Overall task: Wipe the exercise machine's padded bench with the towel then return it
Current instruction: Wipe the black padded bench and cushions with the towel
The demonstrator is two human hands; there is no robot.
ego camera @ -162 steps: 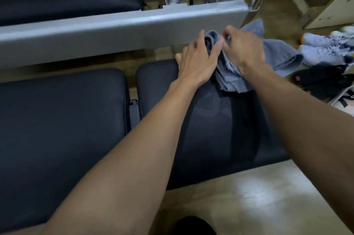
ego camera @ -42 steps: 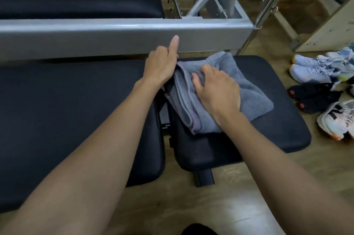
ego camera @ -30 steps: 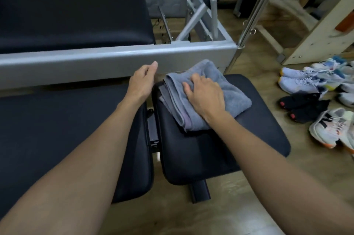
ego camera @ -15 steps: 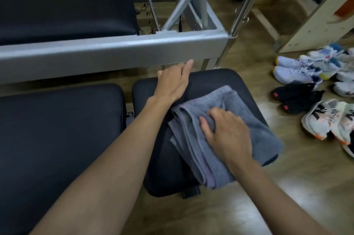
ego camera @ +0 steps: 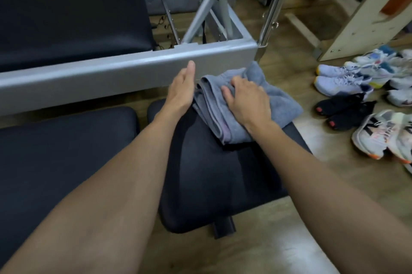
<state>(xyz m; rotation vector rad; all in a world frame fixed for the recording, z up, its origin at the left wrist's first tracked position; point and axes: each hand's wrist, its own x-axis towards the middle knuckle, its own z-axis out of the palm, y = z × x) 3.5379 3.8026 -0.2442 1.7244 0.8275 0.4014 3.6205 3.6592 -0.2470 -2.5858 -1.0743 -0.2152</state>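
Observation:
A folded grey towel lies on the far right corner of the small black padded bench. My right hand presses flat on top of the towel, fingers spread over the cloth. My left hand rests edge-on at the bench's far left corner, just left of the towel, fingers straight and together, holding nothing. A second, larger black pad sits to the left, separated by a narrow gap.
A grey metal frame rail crosses just beyond the bench, with a black carriage pad and metal bars behind it. Several shoes lie on the wooden floor at right. A wooden unit stands at the far right.
My right hand has slid the towel from the bench's near right edge to its far right corner. My left hand stays at the bench's far edge.

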